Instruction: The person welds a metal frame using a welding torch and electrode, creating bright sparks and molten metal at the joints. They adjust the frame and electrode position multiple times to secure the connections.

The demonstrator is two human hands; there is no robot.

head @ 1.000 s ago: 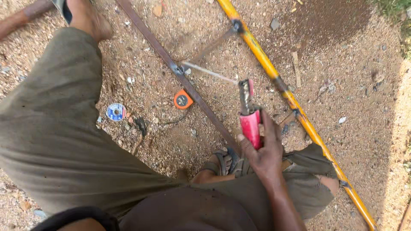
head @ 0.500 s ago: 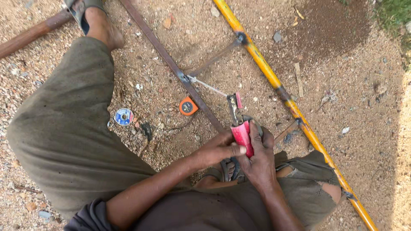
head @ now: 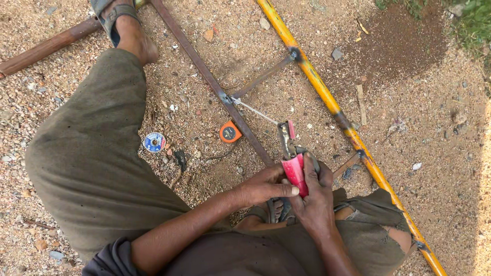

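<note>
Hands both closed on the red-handled electrode holder (head: 295, 171), right hand (head: 314, 197) gripping, left hand (head: 263, 186) steadying it.

Place: an outdoor metalworking spot on open ground, not a fitted workshop.
Ground: bare gravelly sand (head: 419, 133) strewn with small stones and chips, in strong sunlight.
Landmark: a long yellow-painted steel pipe (head: 327, 99) lying on the ground, short cross-bars joined to it.
Beside the pipe: a rusty flat steel bar (head: 204, 71) running roughly alongside, on its left.
Further left of the pipe: an orange tape measure (head: 230, 133) and a small cutting disc (head: 154, 142) on the sand.
Far side of the pipe: a grass edge (head: 473, 23) in the upper right corner.
Tool: a red-handled electrode holder (head: 294, 163) near the pipe.
</note>
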